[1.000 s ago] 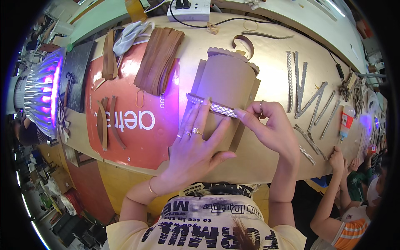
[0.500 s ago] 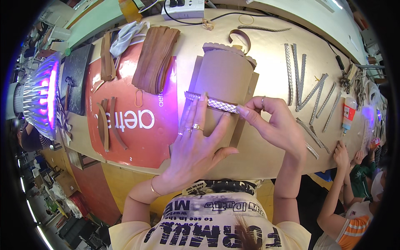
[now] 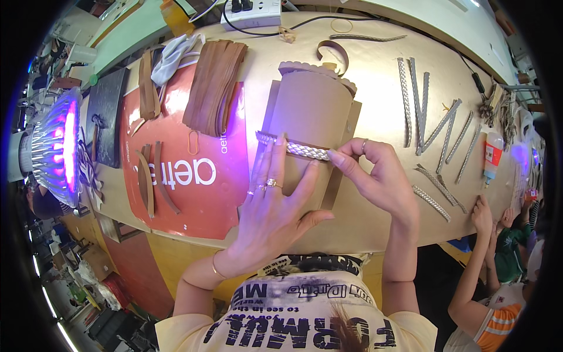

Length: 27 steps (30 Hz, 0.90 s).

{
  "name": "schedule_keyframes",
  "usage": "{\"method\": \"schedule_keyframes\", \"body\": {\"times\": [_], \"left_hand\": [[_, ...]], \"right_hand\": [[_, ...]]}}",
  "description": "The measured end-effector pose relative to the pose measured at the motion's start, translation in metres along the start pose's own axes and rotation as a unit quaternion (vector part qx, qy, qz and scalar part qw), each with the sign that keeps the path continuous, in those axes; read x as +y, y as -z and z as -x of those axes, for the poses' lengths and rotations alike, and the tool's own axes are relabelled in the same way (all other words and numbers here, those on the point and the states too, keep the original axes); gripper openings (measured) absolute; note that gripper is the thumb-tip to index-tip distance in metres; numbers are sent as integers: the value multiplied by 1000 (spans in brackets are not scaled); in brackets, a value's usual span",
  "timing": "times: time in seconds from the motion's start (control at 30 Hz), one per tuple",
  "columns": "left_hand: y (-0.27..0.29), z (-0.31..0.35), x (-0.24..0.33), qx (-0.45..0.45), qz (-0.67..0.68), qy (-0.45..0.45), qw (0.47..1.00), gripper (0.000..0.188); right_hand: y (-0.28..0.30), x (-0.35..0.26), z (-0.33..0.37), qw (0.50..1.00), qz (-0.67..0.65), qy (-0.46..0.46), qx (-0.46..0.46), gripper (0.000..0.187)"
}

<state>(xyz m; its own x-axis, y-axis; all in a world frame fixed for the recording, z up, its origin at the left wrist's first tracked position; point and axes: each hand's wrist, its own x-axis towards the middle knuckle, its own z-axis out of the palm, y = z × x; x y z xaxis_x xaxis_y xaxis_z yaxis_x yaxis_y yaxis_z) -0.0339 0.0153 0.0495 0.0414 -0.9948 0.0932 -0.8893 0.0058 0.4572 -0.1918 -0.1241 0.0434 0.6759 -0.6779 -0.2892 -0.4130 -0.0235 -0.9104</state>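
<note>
Two bare hands meet over one silvery braided strip, which lies crosswise on a rounded brown block in the middle of the table. From where I stand, the left hand is palm down with its fingers spread wide, fingertips resting over the strip near its left end, the thumb stuck out to the right. The right hand keeps thumb and forefinger narrow, pinching the strip's right end. To the right, more loose braids are scattered, and beyond them a bottle with a red label stands out near a co-worker's hand. To the left, a bundle of flat brown strips lies partly on a red sheet; farther left glows a purple-lit lamp. A white power strip sits at the far edge.
</note>
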Motion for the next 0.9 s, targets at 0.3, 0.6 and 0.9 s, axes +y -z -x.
{"method": "schedule_keyframes", "body": {"times": [0.3,0.6,0.9], "left_hand": [[1,0,-1,-5,7,-1,1000,76],[1,1,0,-15,5,4,1000,78],[-2,-2,0,3,-20,-2,1000,87]], "right_hand": [[-12,9,0,998,-30,26,43,26],[-21,17,3,995,-66,34,63,28],[-24,50,-4,984,-161,-72,10,33]]}}
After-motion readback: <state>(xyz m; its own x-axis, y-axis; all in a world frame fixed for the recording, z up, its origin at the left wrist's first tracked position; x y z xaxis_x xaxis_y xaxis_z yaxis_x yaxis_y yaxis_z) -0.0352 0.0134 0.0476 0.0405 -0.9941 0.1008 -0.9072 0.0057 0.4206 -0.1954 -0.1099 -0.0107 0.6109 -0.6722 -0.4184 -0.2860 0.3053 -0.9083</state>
